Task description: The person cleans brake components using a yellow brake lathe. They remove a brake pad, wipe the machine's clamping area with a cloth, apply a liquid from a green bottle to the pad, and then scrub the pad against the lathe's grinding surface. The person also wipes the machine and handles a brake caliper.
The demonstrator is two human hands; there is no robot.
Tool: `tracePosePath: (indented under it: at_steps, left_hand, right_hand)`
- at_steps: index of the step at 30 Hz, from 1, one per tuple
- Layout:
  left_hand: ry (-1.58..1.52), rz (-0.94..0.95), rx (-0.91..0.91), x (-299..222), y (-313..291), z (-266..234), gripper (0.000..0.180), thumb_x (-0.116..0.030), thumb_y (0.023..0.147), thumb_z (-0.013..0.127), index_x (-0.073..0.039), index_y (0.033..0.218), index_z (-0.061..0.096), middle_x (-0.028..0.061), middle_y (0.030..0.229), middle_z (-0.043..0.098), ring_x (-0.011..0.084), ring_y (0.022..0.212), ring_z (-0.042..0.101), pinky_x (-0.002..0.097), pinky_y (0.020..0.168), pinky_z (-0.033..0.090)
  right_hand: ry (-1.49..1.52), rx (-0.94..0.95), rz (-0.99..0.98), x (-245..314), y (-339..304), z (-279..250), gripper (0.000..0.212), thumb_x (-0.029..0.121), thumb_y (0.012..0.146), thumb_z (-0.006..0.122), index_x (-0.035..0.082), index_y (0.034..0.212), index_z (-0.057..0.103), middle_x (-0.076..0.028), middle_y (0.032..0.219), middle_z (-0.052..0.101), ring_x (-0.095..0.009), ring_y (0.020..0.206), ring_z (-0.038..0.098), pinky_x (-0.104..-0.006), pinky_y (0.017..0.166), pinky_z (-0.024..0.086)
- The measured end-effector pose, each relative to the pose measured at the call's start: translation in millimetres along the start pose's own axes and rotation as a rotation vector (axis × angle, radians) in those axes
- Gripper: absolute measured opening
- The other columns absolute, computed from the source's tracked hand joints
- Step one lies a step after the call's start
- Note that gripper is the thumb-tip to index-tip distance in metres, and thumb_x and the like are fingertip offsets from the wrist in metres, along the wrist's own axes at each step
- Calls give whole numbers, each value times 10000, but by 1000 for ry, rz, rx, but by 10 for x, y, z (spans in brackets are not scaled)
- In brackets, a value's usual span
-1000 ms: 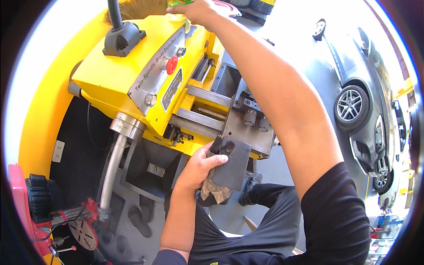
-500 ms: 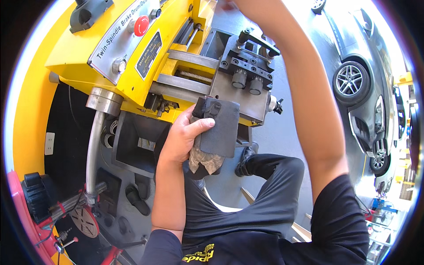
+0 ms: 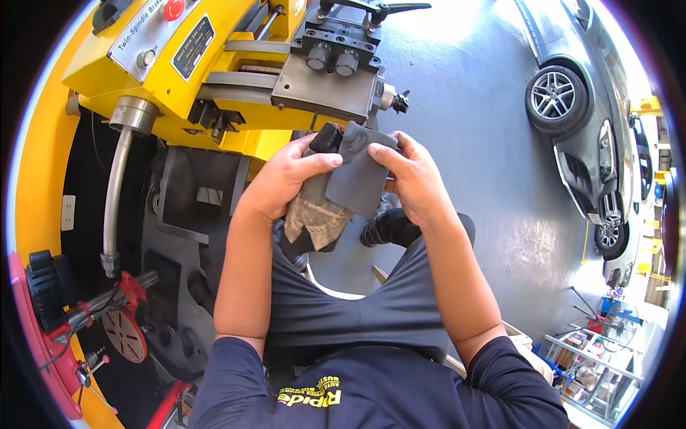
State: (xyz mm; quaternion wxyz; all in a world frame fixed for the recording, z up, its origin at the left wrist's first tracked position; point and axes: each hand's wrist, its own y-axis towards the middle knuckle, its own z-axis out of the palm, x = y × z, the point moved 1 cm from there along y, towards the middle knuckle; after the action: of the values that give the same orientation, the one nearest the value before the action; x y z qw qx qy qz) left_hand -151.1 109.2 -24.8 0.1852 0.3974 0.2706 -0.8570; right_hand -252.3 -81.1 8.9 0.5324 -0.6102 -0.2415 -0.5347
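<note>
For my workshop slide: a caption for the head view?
Both hands, left and right, grip a dark grey pad beside a yellow machine.

A dark grey pad point(image 3: 361, 175) with a mottled brown backing, before a yellow machine point(image 3: 179, 64) with a red button point(image 3: 174, 8)

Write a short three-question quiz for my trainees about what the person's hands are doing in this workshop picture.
1. True or false: both hands grip the dark flat part.
2. Which colour is the machine in front of the person? A red, B yellow, C green.
3. What lies under the dark part, in the left hand?

Key
1. True: the right hand holds its right edge, the left hand its left edge.
2. B.
3. A worn, brownish rag.
</note>
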Motion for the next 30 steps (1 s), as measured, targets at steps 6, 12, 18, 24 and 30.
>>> tracePosePath:
  at_steps: [6, 12, 18, 24, 30]
  left_hand:
    - [3, -92, 23, 236, -49, 128, 411, -193, 960, 729, 23, 1298, 642, 84, 1133, 728, 137, 966, 710, 296, 857, 582]
    - [-32, -76, 37, 459, -74, 302, 363, -226, 959, 724, 23, 1220, 683, 75, 1062, 738, 134, 899, 712, 291, 818, 584]
    - [-11, -95, -19, 461, -49, 79, 338, -235, 929, 735, 20, 1148, 695, 65, 969, 745, 140, 788, 719, 285, 747, 593]
    - [-21, -15, 9, 409, -55, 22, 364, -277, 959, 738, 16, 1171, 698, 87, 985, 748, 152, 867, 723, 301, 810, 588]
    - [-188, 194, -82, 90, -135, -524, 336, -310, 985, 710, 15, 1068, 685, 135, 919, 744, 229, 829, 748, 361, 784, 614]
  right_hand:
    - [-161, -49, 26, -36, -233, -264, 277, 174, 994, 723, 12, 1194, 621, -57, 979, 722, -88, 874, 670, -256, 690, 541]
    - [-407, -146, -228, -186, -300, -407, 381, 186, 994, 742, -39, 1258, 586, -97, 984, 755, -119, 825, 687, -278, 748, 555]
    - [-1253, -57, -869, -160, -359, -501, 604, -25, 824, 751, 150, 1389, 633, -100, 1369, 609, -279, 1132, 636, -414, 998, 540]
    - [-1435, 19, -1202, -107, -53, -193, 479, 84, 678, 758, 126, 1155, 757, -65, 1243, 665, -291, 1141, 626, -416, 1002, 491]
    - [-1449, 60, -1225, 181, 408, -69, 255, 122, 747, 776, 133, 1000, 749, -12, 967, 691, -239, 955, 655, -373, 851, 461]
